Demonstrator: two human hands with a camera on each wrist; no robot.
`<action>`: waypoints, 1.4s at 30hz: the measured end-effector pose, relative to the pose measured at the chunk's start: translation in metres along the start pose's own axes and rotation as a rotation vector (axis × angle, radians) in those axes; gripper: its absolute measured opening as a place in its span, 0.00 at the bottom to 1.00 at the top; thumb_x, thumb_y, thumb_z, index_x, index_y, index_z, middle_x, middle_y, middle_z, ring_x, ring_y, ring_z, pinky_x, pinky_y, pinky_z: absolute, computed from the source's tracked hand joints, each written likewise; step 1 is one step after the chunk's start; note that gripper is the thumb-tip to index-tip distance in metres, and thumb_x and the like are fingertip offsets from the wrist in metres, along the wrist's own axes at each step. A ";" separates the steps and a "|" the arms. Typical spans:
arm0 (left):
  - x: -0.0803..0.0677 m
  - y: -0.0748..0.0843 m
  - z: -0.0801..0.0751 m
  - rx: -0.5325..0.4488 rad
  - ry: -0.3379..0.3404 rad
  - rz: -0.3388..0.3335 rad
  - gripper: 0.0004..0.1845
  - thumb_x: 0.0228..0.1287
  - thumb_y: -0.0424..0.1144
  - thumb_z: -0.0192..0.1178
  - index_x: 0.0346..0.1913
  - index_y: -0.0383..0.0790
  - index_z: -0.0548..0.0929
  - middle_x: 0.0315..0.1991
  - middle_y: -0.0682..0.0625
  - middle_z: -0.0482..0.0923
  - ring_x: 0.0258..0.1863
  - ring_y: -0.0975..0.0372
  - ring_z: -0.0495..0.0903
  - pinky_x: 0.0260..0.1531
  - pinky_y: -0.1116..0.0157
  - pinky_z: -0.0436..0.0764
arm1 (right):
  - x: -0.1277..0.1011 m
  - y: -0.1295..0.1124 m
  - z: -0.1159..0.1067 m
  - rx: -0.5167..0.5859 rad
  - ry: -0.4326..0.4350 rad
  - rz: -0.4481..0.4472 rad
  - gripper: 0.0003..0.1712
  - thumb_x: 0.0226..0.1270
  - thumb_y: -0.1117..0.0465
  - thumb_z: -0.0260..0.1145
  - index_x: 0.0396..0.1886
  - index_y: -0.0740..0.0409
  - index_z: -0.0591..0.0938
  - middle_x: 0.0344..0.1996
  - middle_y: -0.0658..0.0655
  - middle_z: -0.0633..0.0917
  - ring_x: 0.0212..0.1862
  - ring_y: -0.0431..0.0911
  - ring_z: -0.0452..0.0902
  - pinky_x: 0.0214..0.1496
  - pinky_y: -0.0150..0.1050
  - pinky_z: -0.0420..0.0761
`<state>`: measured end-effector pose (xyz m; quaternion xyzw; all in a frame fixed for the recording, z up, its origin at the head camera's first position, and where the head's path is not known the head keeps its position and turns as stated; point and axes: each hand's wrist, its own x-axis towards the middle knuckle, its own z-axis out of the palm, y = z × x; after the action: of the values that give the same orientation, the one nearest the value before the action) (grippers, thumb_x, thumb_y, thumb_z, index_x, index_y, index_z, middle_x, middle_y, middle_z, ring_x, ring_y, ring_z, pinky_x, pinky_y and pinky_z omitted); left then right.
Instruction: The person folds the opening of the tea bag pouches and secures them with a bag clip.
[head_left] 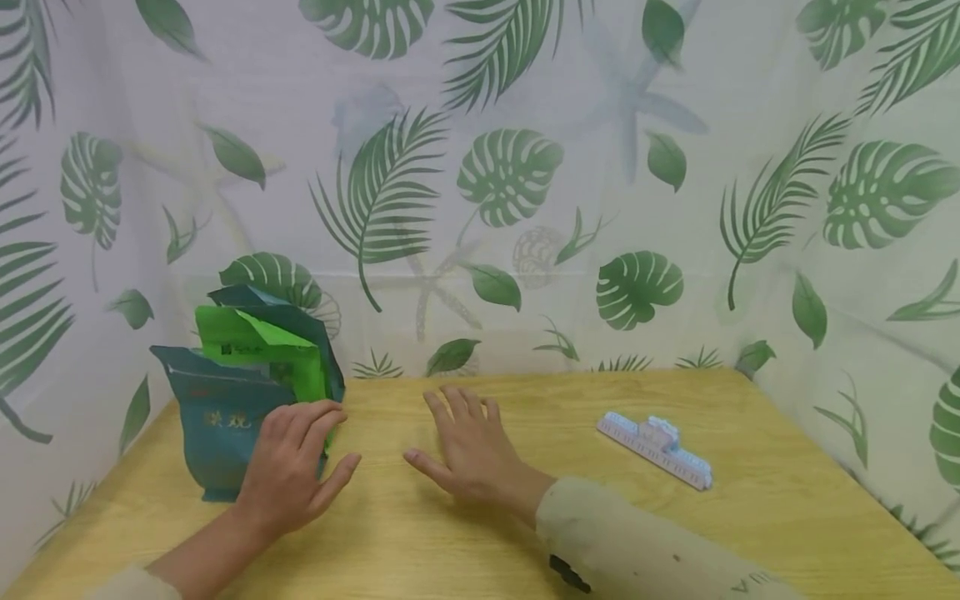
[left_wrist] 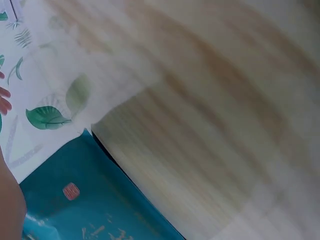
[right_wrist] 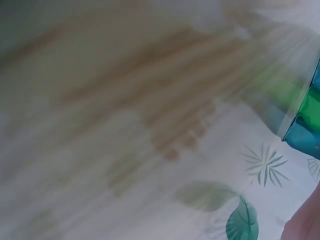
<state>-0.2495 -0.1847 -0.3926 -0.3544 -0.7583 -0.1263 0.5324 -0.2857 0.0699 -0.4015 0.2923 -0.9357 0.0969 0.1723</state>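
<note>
A teal bag (head_left: 217, 425) with gold characters stands upright at the left of the table, also seen as a teal bag (left_wrist: 100, 195) in the left wrist view. Behind it are a bright green bag (head_left: 255, 333) and another dark teal bag (head_left: 262, 298). My left hand (head_left: 288, 467) is in front of the right side of the front bag, fingers loosely bent, thumb apart; whether it touches the bag cannot be seen. To the right, my right hand (head_left: 480, 454) is over the wood, fingers spread and holding nothing. A pale lilac clip (head_left: 656, 448) lies farther right.
The wooden table (head_left: 750, 525) runs back to a white cloth (head_left: 570, 325) printed with green leaves, which hangs behind and on both sides. A dark object (head_left: 570, 575) shows under the right sleeve.
</note>
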 end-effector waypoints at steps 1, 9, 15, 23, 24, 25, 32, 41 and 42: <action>-0.001 -0.001 -0.001 0.002 0.002 -0.003 0.29 0.75 0.57 0.48 0.48 0.30 0.81 0.48 0.39 0.80 0.45 0.46 0.76 0.48 0.48 0.68 | 0.000 -0.001 0.000 -0.001 -0.001 -0.003 0.48 0.71 0.27 0.47 0.78 0.54 0.58 0.74 0.60 0.63 0.73 0.59 0.58 0.67 0.63 0.61; -0.006 -0.009 -0.010 0.020 0.021 -0.023 0.29 0.74 0.56 0.49 0.46 0.28 0.79 0.44 0.38 0.79 0.44 0.45 0.75 0.45 0.48 0.67 | 0.006 -0.014 0.003 -0.013 -0.011 -0.023 0.48 0.71 0.27 0.45 0.78 0.53 0.58 0.74 0.58 0.62 0.73 0.57 0.57 0.67 0.63 0.61; -0.010 -0.015 -0.016 0.043 0.032 -0.037 0.30 0.74 0.57 0.48 0.44 0.28 0.80 0.43 0.37 0.79 0.43 0.44 0.75 0.45 0.48 0.67 | 0.009 -0.023 0.005 -0.027 -0.009 -0.026 0.48 0.71 0.26 0.43 0.78 0.52 0.58 0.74 0.57 0.62 0.72 0.54 0.58 0.67 0.61 0.62; -0.015 -0.021 -0.022 0.053 0.012 -0.058 0.32 0.74 0.59 0.47 0.45 0.27 0.79 0.43 0.35 0.78 0.44 0.43 0.75 0.45 0.46 0.65 | 0.012 -0.033 0.005 -0.038 -0.004 -0.041 0.48 0.71 0.26 0.43 0.78 0.51 0.58 0.73 0.56 0.64 0.72 0.54 0.59 0.65 0.60 0.63; -0.016 -0.022 -0.023 0.056 0.013 -0.059 0.32 0.73 0.60 0.47 0.45 0.27 0.79 0.44 0.35 0.78 0.44 0.43 0.75 0.45 0.46 0.65 | 0.012 -0.035 0.005 -0.034 -0.007 -0.043 0.47 0.71 0.26 0.44 0.78 0.52 0.58 0.73 0.56 0.64 0.72 0.54 0.59 0.65 0.60 0.63; -0.016 -0.022 -0.024 0.060 0.012 -0.061 0.32 0.73 0.60 0.46 0.45 0.27 0.79 0.44 0.35 0.78 0.44 0.43 0.75 0.44 0.46 0.65 | 0.012 -0.036 0.005 -0.028 -0.012 -0.041 0.47 0.71 0.26 0.44 0.78 0.51 0.58 0.73 0.56 0.63 0.71 0.54 0.59 0.65 0.60 0.63; -0.023 -0.026 -0.031 0.086 -0.025 -0.092 0.34 0.73 0.62 0.45 0.46 0.28 0.79 0.44 0.35 0.78 0.45 0.42 0.74 0.45 0.45 0.64 | 0.013 -0.045 0.008 0.014 -0.027 -0.009 0.48 0.71 0.24 0.40 0.77 0.50 0.59 0.73 0.56 0.63 0.71 0.53 0.60 0.65 0.59 0.63; -0.030 -0.033 -0.038 0.105 -0.038 -0.102 0.35 0.73 0.62 0.45 0.45 0.27 0.78 0.43 0.34 0.77 0.44 0.42 0.74 0.45 0.44 0.64 | 0.018 -0.057 0.009 0.006 -0.036 -0.041 0.47 0.71 0.26 0.43 0.78 0.50 0.59 0.73 0.56 0.63 0.71 0.53 0.60 0.66 0.61 0.63; -0.030 -0.034 -0.039 0.109 -0.035 -0.100 0.35 0.73 0.62 0.45 0.45 0.27 0.78 0.43 0.34 0.77 0.43 0.42 0.74 0.45 0.44 0.64 | 0.018 -0.059 0.010 0.004 -0.035 -0.045 0.47 0.71 0.26 0.43 0.78 0.50 0.59 0.73 0.56 0.63 0.71 0.53 0.60 0.66 0.61 0.63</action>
<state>-0.2385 -0.2432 -0.3978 -0.2886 -0.7900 -0.1051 0.5306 -0.2685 0.0103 -0.3986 0.3152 -0.9316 0.0897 0.1575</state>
